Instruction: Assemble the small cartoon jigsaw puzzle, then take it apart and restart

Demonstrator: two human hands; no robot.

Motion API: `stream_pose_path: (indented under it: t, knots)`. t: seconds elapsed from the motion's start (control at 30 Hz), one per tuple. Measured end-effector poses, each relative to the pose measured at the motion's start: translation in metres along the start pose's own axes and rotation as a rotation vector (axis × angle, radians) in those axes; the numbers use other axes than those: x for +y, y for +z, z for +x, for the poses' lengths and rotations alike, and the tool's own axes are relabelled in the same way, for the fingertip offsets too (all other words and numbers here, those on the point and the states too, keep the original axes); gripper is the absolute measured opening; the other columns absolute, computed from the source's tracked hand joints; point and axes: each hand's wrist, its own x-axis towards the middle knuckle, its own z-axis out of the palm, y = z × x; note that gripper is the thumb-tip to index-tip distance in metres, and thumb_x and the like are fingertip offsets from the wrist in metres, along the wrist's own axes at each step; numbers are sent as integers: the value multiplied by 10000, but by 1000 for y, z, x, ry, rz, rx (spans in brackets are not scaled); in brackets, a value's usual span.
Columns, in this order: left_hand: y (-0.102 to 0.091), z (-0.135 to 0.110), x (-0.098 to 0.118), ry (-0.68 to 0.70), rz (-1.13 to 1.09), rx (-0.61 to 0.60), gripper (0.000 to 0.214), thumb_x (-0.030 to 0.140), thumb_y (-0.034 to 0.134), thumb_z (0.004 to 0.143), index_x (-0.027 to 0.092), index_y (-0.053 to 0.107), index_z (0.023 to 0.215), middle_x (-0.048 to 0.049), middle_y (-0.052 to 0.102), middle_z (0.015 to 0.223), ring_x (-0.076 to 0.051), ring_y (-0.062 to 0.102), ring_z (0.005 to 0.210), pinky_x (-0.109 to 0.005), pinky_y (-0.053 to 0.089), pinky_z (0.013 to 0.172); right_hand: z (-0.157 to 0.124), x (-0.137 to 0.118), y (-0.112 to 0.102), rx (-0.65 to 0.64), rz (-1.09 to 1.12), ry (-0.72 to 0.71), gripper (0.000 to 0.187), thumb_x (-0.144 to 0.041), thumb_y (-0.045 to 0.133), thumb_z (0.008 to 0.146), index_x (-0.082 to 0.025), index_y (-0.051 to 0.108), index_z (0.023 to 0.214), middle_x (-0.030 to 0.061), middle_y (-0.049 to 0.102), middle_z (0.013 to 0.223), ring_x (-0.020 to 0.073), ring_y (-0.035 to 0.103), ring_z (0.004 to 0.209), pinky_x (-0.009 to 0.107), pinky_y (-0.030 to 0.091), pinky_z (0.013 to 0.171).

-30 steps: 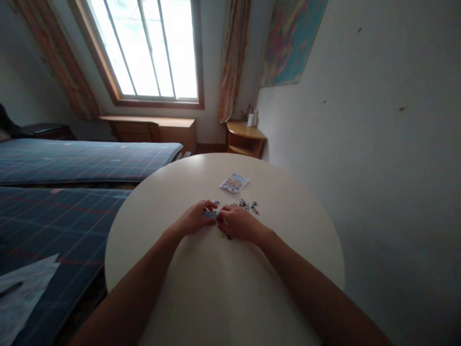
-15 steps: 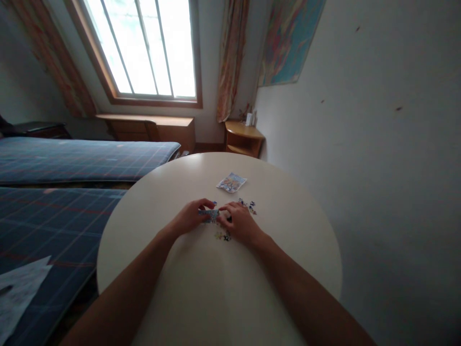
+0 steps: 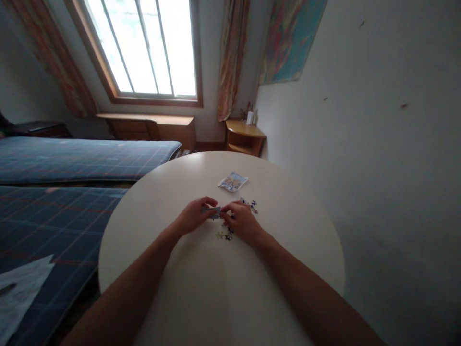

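Grey-blue in colour, a small joined block of puzzle pieces (image 3: 216, 212) is sitting between the two hands, over the middle of a round white table (image 3: 173, 178); whether it is touching the tabletop is not showing clearly. The left hand (image 3: 195, 215) is grasping the block by its left end, with thumb and fingers closing around it. The right hand (image 3: 242, 220) is bringing its thumb and fingertips close together at the block's right end, but I cannot tell whether it is pinching a piece there. Several loose pieces (image 3: 228, 235) are lying just beside the right hand on its near side, and more pieces (image 3: 253, 206) are lying beyond it, partly hiding behind the knuckles. Farther back, a picture card (image 3: 233, 181) is resting on the table. Left of the table, two plaid mattresses (image 3: 72, 161) are lying side by side, the nearer one holding some paper (image 3: 29, 288)
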Motion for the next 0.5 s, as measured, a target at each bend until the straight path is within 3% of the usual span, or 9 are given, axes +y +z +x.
stream_pose_path:
  t: [0.13, 0.33, 0.5]
  knots:
    - [-2, 1, -1, -28, 10, 42, 282, 406, 678, 772, 177, 708, 934, -65, 738, 873, -203, 670, 779, -295, 506, 729, 2, 2, -1, 17, 62, 15, 103, -246, 656, 871, -201, 726, 933, 57, 750, 908, 202, 678, 902, 339, 463, 871]
    - [-4, 1, -3, -110, -51, 60, 345, 468, 672, 759, 153, 702, 896, -39, 694, 723, -140, 582, 558, -245, 463, 534, 1, 2, -2, 22, 154, 59, 150, -272, 641, 873, -192, 721, 972, 27, 759, 826, 148, 702, 710, 249, 524, 692]
    - [-5, 3, -3, -162, -100, 107, 409, 507, 679, 732, 141, 689, 914, -60, 703, 808, -131, 579, 563, -241, 485, 506, 2, 6, -4, 56, 139, 103, 140, -268, 659, 852, -197, 746, 934, 37, 765, 815, 161, 706, 710, 262, 528, 693]
